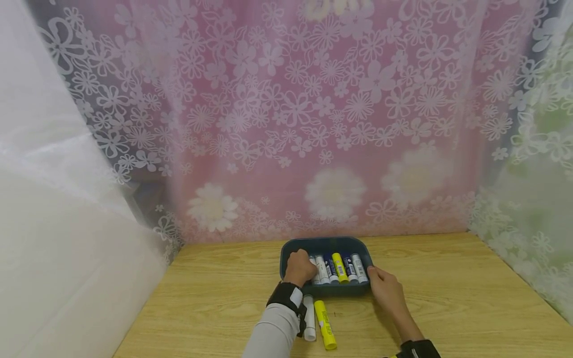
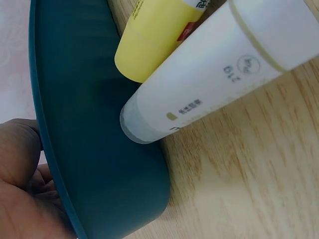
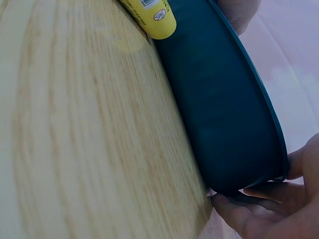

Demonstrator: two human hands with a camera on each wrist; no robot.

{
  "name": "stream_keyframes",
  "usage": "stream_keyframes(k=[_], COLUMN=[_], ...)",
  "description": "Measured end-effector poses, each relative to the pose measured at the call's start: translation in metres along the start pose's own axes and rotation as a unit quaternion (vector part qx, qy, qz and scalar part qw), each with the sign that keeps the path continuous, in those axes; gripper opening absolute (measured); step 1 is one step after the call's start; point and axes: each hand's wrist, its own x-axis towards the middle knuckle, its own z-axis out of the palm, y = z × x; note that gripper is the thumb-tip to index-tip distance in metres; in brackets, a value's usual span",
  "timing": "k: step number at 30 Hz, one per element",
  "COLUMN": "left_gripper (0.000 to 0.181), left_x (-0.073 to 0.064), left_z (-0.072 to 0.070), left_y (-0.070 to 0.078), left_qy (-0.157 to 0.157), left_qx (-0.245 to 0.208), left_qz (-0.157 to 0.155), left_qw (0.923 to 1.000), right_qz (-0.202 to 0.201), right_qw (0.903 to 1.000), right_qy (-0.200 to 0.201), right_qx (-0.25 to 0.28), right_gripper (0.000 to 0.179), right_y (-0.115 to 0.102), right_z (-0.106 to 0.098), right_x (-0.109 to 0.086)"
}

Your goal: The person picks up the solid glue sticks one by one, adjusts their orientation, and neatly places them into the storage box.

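A dark teal plastic bin (image 1: 329, 291) holds a row of white, dark blue and yellow glue sticks (image 1: 339, 267). My left hand (image 1: 300, 267) reaches into its left end with curled fingers, right beside the leftmost white sticks. In the left wrist view that hand (image 2: 30, 184) is partly behind the bin's rim, and I cannot tell whether it holds a stick. My right hand (image 1: 388, 288) grips the bin's front right corner, thumb at the rim and fingers low against the outside. In front of the bin, a white glue stick (image 1: 310, 318) and a yellow glue stick (image 1: 325, 324) lie on the table.
The bin stands on a wood-grain table (image 1: 215, 303) near its back edge. A pink flowered curtain (image 1: 286, 99) hangs behind, with a white sheet (image 1: 67, 223) on the left and a green flowered sheet (image 1: 537, 214) on the right.
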Motion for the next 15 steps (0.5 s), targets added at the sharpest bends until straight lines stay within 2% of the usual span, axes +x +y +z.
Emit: stream_keyframes(k=[12,15], left_gripper=[0.02,0.024], left_x=[-0.0026,-0.0044], left_z=[0.0019,0.0014], left_y=[-0.0009,-0.0006], left_qy=[-0.001,0.002], left_qx=[0.002,0.002], left_qz=[-0.023,-0.02], left_qw=[0.9997,0.9998], right_qz=[-0.002,-0.004], right_qw=[1.0,1.0], right_qy=[-0.002,-0.001], right_qx=[-0.002,-0.001], right_gripper=[0.059,0.059], right_y=[0.0018,0.0016], right_z=[0.0003,0.0003], right_x=[-0.0007,-0.001])
